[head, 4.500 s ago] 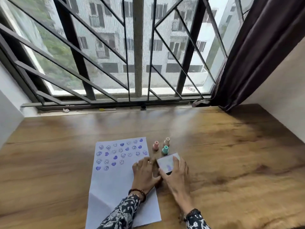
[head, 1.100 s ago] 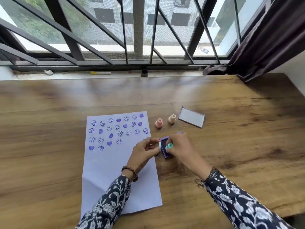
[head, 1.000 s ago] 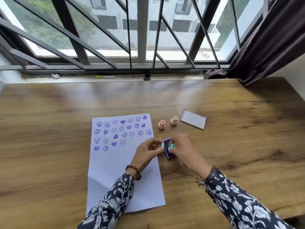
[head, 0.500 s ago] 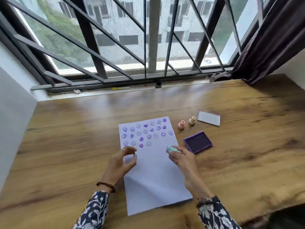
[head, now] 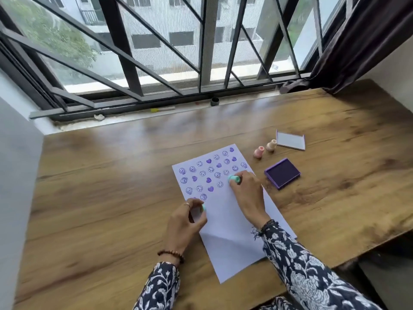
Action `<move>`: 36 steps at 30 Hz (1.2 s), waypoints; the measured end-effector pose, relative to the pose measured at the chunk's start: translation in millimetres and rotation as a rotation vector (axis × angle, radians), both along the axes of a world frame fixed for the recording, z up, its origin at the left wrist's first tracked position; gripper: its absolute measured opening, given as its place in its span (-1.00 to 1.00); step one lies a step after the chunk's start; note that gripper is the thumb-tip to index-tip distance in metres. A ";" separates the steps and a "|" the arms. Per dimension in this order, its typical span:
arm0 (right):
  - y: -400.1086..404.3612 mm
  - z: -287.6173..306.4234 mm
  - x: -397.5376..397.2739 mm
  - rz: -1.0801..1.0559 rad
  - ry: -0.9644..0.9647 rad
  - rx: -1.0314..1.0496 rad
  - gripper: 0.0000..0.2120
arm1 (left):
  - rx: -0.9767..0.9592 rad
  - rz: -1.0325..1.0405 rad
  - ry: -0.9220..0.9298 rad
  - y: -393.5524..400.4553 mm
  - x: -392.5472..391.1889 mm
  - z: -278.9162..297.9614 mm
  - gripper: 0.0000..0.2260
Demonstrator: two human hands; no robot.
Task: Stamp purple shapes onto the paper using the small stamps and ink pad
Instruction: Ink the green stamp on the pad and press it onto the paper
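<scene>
Both my hands have left the ink pad, open at right, and reached the paper: right hand clamps a green stamp onto the rows; left hand grips another. Printing resumes.

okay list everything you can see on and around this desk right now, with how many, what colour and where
paper: 1, white with purple smileys and hearts, mid-desk
mint stamps: 2, one in the right hand on the paper, one in the left hand at the paper's left edge
pink stamp: 1, upright, beyond the paper's far right corner
peach stamp: 1, upright, right of the pink stamp
ink pad: 1, purple, open, right of the paper
lid: 1, white and purple, beyond the ink pad
desk: 1, brown wood
window grille: 1, dark
curtain: 1, dark, far right
left hand: grip on a mint stamp
right hand: grip on a mint stamp
</scene>
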State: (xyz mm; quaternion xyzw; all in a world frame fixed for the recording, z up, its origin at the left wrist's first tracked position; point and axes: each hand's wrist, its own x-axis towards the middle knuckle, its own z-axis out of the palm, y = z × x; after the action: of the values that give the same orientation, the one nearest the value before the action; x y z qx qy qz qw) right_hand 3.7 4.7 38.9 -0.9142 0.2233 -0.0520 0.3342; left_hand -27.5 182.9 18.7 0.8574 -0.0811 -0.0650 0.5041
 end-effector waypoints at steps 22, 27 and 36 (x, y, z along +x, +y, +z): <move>-5.1 26.2 45.6 0.504 0.372 -0.500 -0.88 | -0.154 -0.003 0.016 7.1 4.0 -15.9 -0.77; -18.4 23.1 37.1 0.268 0.291 -0.088 -0.86 | -0.182 -0.014 0.046 8.4 5.1 -11.1 -0.76; -29.3 45.6 -30.6 -0.169 0.128 0.922 -0.93 | -0.474 0.077 0.327 -2.6 11.5 7.3 -0.83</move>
State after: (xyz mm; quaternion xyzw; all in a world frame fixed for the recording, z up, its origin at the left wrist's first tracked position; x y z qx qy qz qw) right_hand -26.9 -24.6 84.5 -0.6506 0.3171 0.0819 0.6852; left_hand -16.0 180.3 26.0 0.6962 0.0208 -0.1623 0.6990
